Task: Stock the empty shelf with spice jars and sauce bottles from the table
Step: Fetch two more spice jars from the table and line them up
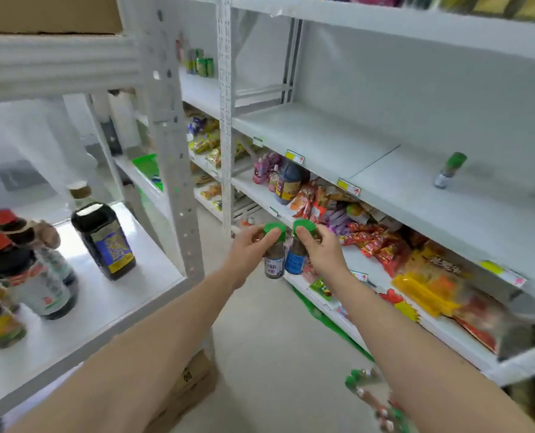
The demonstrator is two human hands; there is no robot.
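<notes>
My left hand grips a green-capped spice jar with a white label by its top. My right hand holds a second green-capped spice jar with a blue label, side by side with the first, in the aisle between the racks. The nearly bare white shelf is up to the right, and one green-capped spice jar stands on it. On the white table surface at the left stand several dark sauce bottles, the nearest a tall one with a blue and yellow label.
A perforated white upright rises between the table and the aisle. Below the bare shelf, lower shelves hold snack packets and a dark bottle. A cardboard box sits on the floor under the table. Green-capped jars show blurred at the bottom.
</notes>
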